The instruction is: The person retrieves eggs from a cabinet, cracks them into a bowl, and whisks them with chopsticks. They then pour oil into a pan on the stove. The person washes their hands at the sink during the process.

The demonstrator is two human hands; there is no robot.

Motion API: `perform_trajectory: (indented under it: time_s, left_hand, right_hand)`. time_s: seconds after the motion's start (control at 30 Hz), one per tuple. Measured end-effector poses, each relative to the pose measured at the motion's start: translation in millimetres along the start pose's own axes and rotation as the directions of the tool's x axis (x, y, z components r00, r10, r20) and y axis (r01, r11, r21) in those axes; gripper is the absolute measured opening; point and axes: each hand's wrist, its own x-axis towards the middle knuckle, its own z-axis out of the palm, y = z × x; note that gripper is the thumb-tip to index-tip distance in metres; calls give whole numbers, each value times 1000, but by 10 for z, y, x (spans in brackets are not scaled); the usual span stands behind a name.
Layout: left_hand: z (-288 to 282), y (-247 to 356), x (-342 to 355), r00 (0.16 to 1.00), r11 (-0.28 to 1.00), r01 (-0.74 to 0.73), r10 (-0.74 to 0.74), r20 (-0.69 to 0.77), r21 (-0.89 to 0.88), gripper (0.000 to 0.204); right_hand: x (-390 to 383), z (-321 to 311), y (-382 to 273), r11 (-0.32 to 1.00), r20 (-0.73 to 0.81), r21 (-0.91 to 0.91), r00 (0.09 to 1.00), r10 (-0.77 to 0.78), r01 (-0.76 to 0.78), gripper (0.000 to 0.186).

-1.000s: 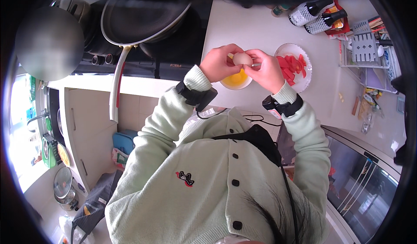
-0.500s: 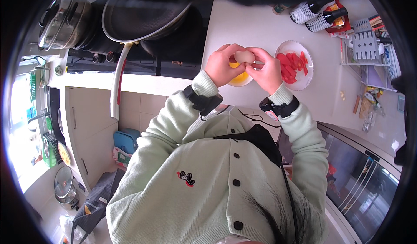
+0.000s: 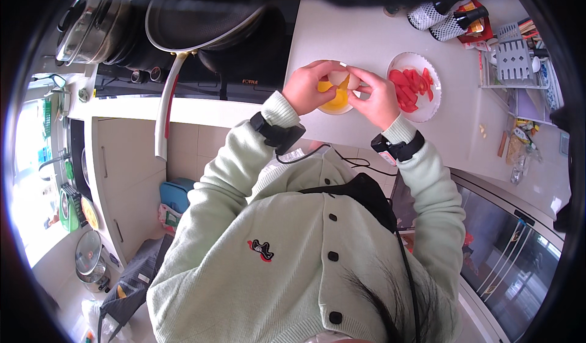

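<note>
Above a small bowl [image 3: 332, 112] of yellow egg, both hands grip a cracked egg [image 3: 337, 78]. My left hand [image 3: 308, 89] is closed on one side of the shell, and my right hand [image 3: 373, 100] pinches the other. The shell has split, with yellow egg showing in the gap; fingers cover part of it. Just right of my right hand sits a white plate [image 3: 429, 108] holding red sliced pieces [image 3: 409, 89], apparently tomato.
A frying pan [image 3: 201, 22] rests on the black stove [image 3: 256, 62], its long handle [image 3: 165, 117] jutting past the edge. Steel pots [image 3: 85, 28] stand far left, bottles [image 3: 436, 19] and a utensil rack [image 3: 513, 62] at the back right of the white counter [image 3: 461, 141].
The egg was whole-looking one second ago and is now pulled apart, yellow showing between the shell parts. My hands have stayed over the bowl.
</note>
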Motion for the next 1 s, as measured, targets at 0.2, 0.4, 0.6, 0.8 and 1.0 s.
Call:
perform_trajectory:
  time_s: [0.2,0.4,0.6,0.8,1.0]
  left_hand:
    - [-85,34,-62,993,964,-98,79,83,247,41]
    - [-267,328,24,978,903,-207,184,98,375,39]
    - [-301,505,4,936,812,-287,350,-31,508,37]
    - [-42,238,-145,967,793,-169,19,253,586,38]
    - [-111,453,-165,983,784,-165,182,32,598,36]
  right_hand:
    - [-31,-63,9,975,87,-184,991,-105,120,44]
    - [32,-193,-188,894,57,-356,961,-272,274,44]
    - [59,-381,-323,850,-90,-415,915,-394,325,43]
    - [7,1,4,889,76,-449,995,-64,92,42]
    - [-66,-202,55,929,-25,-286,967,-252,234,45]
